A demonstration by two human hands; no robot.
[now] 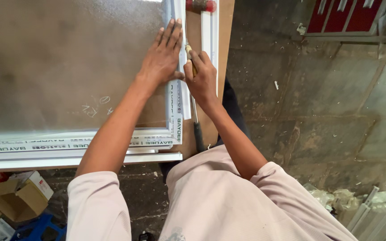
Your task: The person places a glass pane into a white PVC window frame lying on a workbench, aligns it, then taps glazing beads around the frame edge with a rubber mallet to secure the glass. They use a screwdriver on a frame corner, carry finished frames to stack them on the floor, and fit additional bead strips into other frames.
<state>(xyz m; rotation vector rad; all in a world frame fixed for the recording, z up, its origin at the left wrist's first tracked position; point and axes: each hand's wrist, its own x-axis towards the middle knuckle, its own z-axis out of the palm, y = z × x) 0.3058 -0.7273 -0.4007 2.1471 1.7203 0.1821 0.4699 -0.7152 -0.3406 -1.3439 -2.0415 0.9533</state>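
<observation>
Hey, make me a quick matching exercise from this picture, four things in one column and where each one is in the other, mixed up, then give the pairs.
Things:
1. left hand
2. right hand
3. cardboard box
4. frosted glass pane

Places:
A. on the floor, bottom left
B. gripping a long thin tool beside the frame
C. set inside the white frame
D. pressed flat on the pane near its right edge

Pairs: 1-D, 2-B, 3-A, 4-C

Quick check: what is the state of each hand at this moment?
Left hand: open, flat on the frosted glass pane by the white window frame.
Right hand: closed around a thin tool with a wooden handle.
</observation>
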